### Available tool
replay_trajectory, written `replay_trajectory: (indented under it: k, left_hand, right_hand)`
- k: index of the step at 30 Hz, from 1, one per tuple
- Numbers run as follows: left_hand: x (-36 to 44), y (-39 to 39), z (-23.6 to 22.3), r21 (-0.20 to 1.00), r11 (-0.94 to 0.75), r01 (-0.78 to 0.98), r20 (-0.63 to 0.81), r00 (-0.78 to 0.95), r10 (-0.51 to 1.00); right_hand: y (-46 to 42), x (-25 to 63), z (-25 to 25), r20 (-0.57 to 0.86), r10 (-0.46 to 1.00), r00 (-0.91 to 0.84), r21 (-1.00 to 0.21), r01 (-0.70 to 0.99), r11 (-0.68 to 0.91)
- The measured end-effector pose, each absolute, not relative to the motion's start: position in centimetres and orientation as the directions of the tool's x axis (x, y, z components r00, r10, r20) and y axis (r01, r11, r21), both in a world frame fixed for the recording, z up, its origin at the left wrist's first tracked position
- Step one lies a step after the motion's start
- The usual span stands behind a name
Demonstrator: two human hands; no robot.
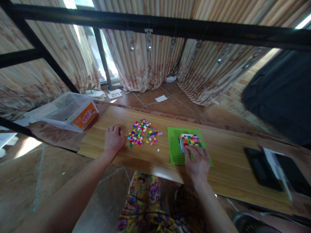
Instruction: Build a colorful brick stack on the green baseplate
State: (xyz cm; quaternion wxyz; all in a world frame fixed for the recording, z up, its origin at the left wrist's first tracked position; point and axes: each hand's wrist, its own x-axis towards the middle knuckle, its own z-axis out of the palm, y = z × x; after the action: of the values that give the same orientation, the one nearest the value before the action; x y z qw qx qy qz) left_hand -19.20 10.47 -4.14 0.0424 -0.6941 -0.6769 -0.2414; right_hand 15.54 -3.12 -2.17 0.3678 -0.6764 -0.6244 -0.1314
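A block of bricks (190, 139) is seen partly built on the green baseplate (173, 139), at the right of the middle of the tabletop (150, 161). Rows of mixed colours are laid on its top, and a pale edge is shown along its left and far sides; its near part is hidden by the right hand (198, 160). The work is judged to be well begun but unfinished, since many loose bricks (139, 131) are left scattered to the left of the baseplate, with one white brick (158, 150) set apart on the near side.

The near edge of the block is touched by the bent fingers of the right hand; whether a brick is pinched there cannot be told. The left hand (114, 139) is rested, loosely curled, just left of the scattered bricks; whether anything is held under it cannot be told.

Two dark flat objects (261, 168) are laid at the right end of the wood-grained tabletop. Beside its left end, a clear plastic box (63, 110) with an orange label (85, 116) is placed. The far side is closed off by striped curtains (150, 64), crossed by a black metal bar (170, 24); a paper sheet (161, 98) is left on the tiled floor (136, 100).
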Motion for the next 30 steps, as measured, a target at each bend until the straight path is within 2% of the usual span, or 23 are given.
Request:
replay_trajectory:
  k: [22, 26, 30]
  left_hand:
    - [-19.3, 10.3, -4.0, 0.281, -0.092, 0.955, 0.391, -0.027, 0.920]
    - [-19.3, 10.4, -4.0, 0.296, -0.098, 0.950, 0.399, -0.029, 0.917]
    - [-19.2, 10.4, -4.0, 0.298, -0.096, 0.950, 0.409, -0.036, 0.912]
  right_hand:
    - [-3.6, 15.7, -4.2, 0.739, 0.657, 0.148, -0.271, 0.958, 0.090]
    - [-3.7, 15.7, -4.3, 0.716, 0.681, 0.152, -0.290, 0.952, 0.093]
    - [-4.2, 15.6, -4.3, 0.669, 0.722, 0.178, -0.370, 0.922, 0.115]
